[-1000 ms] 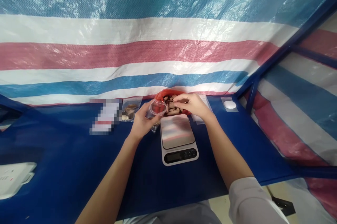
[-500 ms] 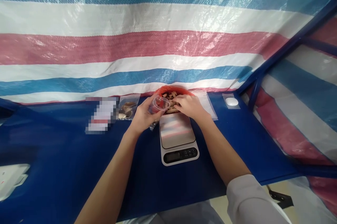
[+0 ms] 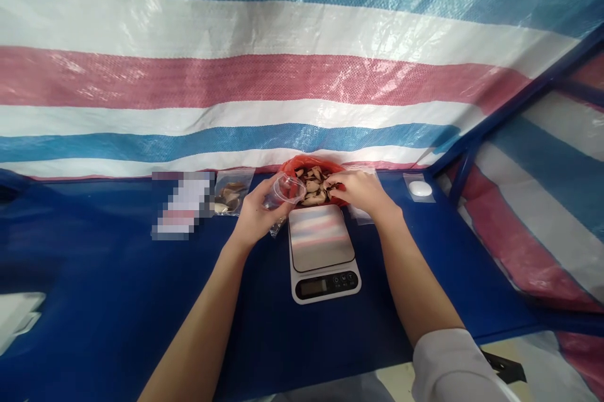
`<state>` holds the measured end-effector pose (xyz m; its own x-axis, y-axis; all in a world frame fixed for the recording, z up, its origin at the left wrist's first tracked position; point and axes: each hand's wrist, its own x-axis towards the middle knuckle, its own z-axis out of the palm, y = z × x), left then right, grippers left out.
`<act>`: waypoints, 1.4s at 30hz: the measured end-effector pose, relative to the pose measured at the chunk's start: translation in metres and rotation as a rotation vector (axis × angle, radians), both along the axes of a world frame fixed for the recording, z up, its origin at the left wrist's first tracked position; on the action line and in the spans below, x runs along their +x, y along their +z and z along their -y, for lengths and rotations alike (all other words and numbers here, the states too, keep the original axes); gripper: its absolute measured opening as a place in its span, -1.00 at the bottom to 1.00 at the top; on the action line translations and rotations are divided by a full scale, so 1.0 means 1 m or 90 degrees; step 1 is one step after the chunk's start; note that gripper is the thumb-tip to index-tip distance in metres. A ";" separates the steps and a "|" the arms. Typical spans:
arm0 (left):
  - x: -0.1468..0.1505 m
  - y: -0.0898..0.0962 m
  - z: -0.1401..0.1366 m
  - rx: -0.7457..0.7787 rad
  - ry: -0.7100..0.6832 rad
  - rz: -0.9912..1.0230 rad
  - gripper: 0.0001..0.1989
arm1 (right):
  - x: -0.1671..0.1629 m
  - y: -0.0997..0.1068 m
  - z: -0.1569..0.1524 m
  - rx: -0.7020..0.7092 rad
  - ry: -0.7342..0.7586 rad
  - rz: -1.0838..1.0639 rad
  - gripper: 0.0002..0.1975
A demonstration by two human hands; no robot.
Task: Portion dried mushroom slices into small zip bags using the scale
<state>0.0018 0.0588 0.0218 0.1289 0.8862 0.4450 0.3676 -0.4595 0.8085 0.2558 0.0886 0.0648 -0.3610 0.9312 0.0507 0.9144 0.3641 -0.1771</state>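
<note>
My left hand [image 3: 257, 212] is closed round a clear plastic cup [image 3: 289, 189], tilted with its mouth toward the red bag. The red plastic bag [image 3: 293, 166] lies open behind the scale, full of brown dried slices [image 3: 313, 187] with dark edges. At the bag's right side my right hand [image 3: 361, 191] has its fingers bent down among the slices. Whether a slice is pinched between those fingertips is hidden. In front of the bag stands a white kitchen scale [image 3: 323, 245] with a bare, shiny metal plate and a dark display.
Left of the cup lies a clear zip bag [image 3: 229, 191] with brown pieces. Beyond it is a blurred-out paper [image 3: 182, 207]. A white oval item [image 3: 419, 189] sits on a small bag at right. A white case [image 3: 19, 314] stands at the left edge. Striped sheeting [image 3: 236, 81] hangs behind.
My right hand has moved right, from the middle of the bag to its right side, uncovering more slices. My left hand still holds the cup in nearly the same place.
</note>
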 end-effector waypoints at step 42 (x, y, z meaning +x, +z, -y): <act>0.010 -0.007 0.003 0.020 -0.024 -0.023 -0.45 | -0.014 -0.022 -0.007 0.034 -0.093 -0.179 -0.70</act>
